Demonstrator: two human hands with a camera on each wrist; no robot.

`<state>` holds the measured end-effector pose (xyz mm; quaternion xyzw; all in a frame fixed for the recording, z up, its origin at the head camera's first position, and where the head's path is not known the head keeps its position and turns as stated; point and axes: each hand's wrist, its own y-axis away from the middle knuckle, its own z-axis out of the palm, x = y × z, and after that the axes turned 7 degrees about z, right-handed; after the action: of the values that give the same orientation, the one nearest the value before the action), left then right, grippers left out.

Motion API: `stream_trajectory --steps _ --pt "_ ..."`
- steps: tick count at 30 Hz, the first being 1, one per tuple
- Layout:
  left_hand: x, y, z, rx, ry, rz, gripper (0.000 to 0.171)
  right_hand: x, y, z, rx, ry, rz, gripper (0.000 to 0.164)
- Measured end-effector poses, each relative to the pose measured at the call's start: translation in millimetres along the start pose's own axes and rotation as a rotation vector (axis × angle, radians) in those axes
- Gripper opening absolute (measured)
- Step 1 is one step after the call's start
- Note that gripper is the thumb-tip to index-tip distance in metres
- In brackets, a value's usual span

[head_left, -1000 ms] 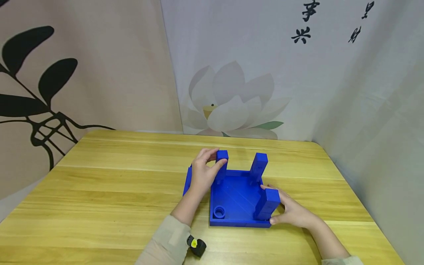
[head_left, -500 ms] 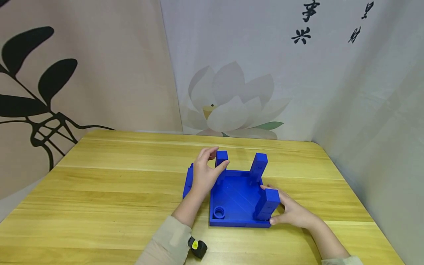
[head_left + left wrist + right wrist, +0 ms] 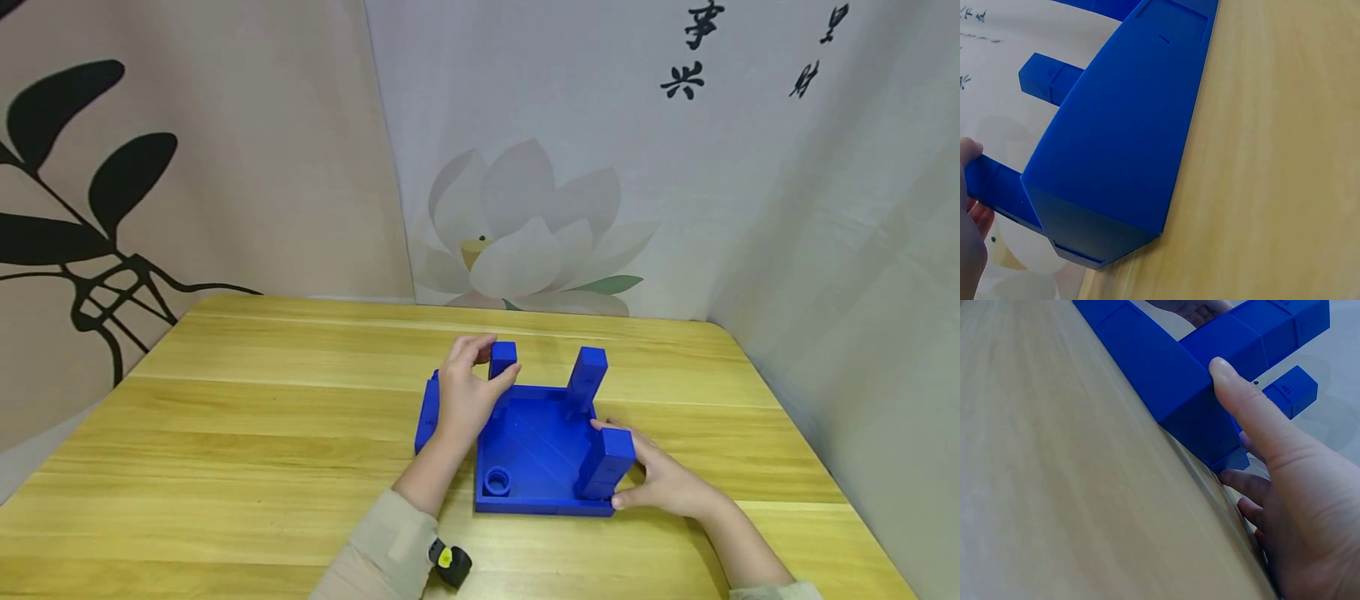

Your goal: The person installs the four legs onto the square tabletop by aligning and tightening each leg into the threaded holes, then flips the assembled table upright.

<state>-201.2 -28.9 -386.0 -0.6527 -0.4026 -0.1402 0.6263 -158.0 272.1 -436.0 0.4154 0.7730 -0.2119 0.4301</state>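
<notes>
A square blue tray-like base (image 3: 532,446) lies on the wooden table, with blue posts standing at three corners. My left hand (image 3: 467,392) grips the back-left post (image 3: 503,353) near its top, thumb on one side and fingers on the other; the left wrist view shows this post (image 3: 1000,187) too. At the base's right side, my right hand (image 3: 663,479) holds the wall between thumb and fingers, beside the front-right post (image 3: 609,458). The back-right post (image 3: 587,375) tilts a little in the head view. A round socket (image 3: 496,491) shows in the front-left corner.
Another blue piece (image 3: 427,417) lies left of the base, partly hidden behind my left hand. A black device (image 3: 454,568) with a yellow mark sits at my left wrist. Beyond the wooden table (image 3: 262,433) hangs a printed cloth (image 3: 540,100).
My left hand has turned slightly around the back-left post and its thumb has shifted a little to the right. The right hand and base have stayed in place.
</notes>
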Motion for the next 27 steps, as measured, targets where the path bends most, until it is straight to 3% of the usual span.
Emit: stream_trajectory --steps 13,27 --pt "-0.6 -0.8 -1.3 -0.002 0.034 0.020 0.045 -0.2 -1.4 -0.2 -0.004 -0.002 0.016 0.097" --pt "0.1 -1.7 -1.8 -0.001 -0.001 0.055 0.044 -2.2 -0.3 -0.3 0.003 0.019 0.033 0.096"
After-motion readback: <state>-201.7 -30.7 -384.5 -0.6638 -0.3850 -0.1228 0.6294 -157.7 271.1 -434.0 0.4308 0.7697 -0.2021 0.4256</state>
